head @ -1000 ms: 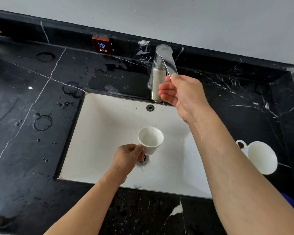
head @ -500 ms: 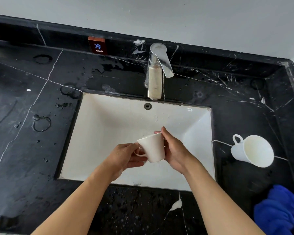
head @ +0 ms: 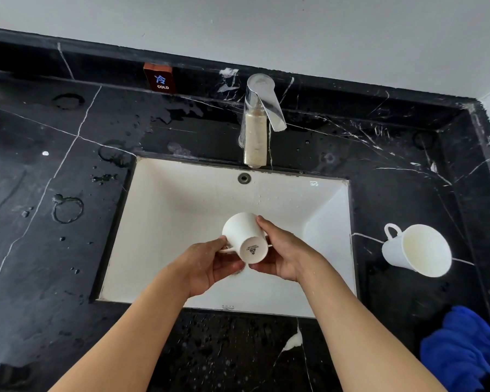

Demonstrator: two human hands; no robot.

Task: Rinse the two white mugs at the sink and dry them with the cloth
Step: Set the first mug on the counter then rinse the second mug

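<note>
A: Location of the first mug [head: 245, 239]?

B: Over the white sink [head: 181, 210], tipped mouth-away, stamped base toward the camera. Contents not visible.

A: Grip?

B: Left hand [head: 210, 267] curled round the handle side; right hand [head: 285, 256] curled round the opposite wall.

A: Second mug [head: 416, 250]?

B: Standing on the black tabletop [head: 40, 250] right of the sink, interior empty. Blue cloth [head: 464, 355] near it, at the front right corner.
</note>
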